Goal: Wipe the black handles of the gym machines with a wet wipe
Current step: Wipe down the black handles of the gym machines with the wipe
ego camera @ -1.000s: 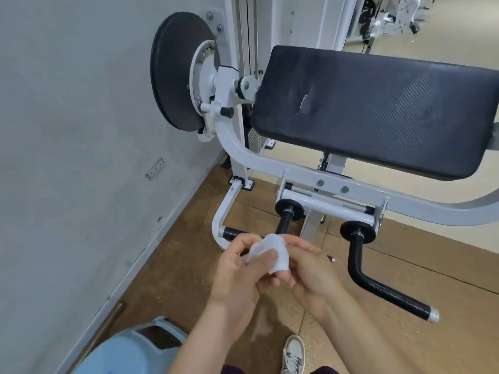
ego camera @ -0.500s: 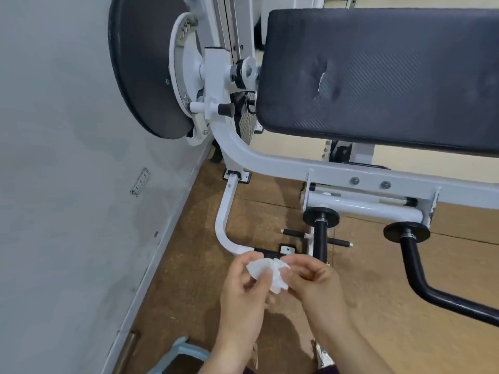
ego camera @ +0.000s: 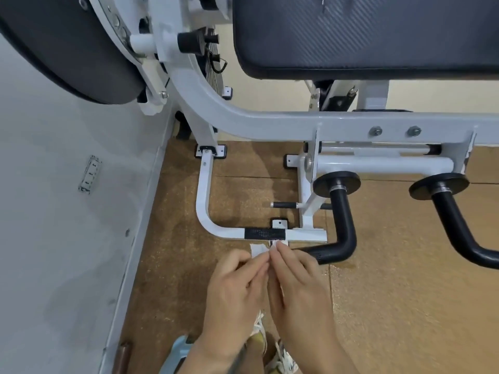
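While your left hand [ego camera: 237, 287] and right hand [ego camera: 299, 287] pinch the wet wipe [ego camera: 258, 249], the black handle [ego camera: 337, 251] lies sideways just right, nearest your right fingers.

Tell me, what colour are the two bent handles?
The bent handles are black, hanging from the white frame. The head view shows them best.

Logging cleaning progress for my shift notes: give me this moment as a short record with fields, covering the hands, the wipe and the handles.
left hand: pinches a small white wet wipe
right hand: pinches the same wipe
wipe: held between both hands' fingertips
near bent black handle: beside the right hand, wipe not on it
far bent black handle: farther right, untouched
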